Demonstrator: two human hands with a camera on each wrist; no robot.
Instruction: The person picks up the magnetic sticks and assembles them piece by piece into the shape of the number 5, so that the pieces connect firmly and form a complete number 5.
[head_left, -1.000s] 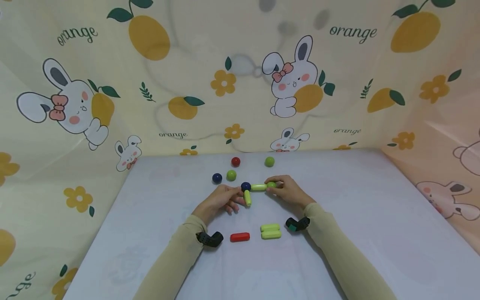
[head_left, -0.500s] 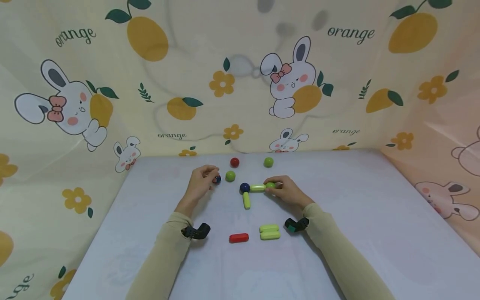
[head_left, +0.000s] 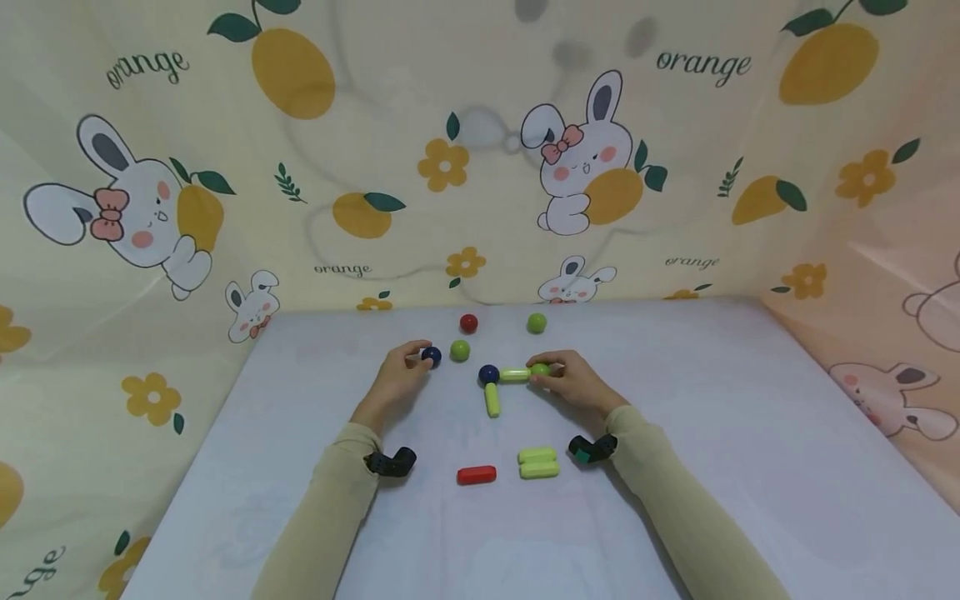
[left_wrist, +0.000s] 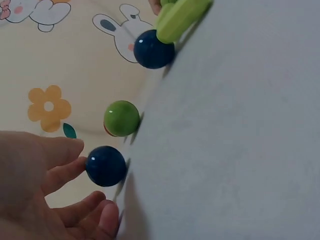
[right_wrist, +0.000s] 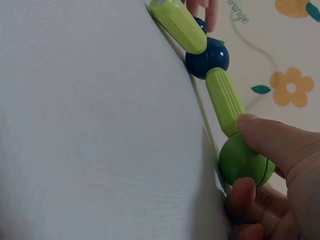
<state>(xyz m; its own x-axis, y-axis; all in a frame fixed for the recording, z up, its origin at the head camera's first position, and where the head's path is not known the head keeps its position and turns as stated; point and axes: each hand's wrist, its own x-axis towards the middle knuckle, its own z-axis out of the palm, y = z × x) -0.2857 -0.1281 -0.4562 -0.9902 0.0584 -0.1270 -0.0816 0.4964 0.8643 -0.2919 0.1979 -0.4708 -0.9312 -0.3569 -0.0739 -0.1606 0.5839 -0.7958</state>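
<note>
My left hand is at a dark blue ball on the table. In the left wrist view, its fingers are spread around the ball's near side, with a fingertip at its edge and no grip round it. My right hand holds a green ball between thumb and fingers. That ball is joined to a yellow-green rod, which runs to a second dark blue ball. Another yellow-green rod extends from this blue ball toward the person.
A loose green ball sits right of the left hand. Behind are a red ball and another green ball. Nearer lie a red rod and two yellow-green rods. A printed cloth hangs behind the white table.
My left hand has left the joined blue ball and moved left to the loose one. Over the last half second its fingers have spread, showing more of that ball. The right hand stays put.
</note>
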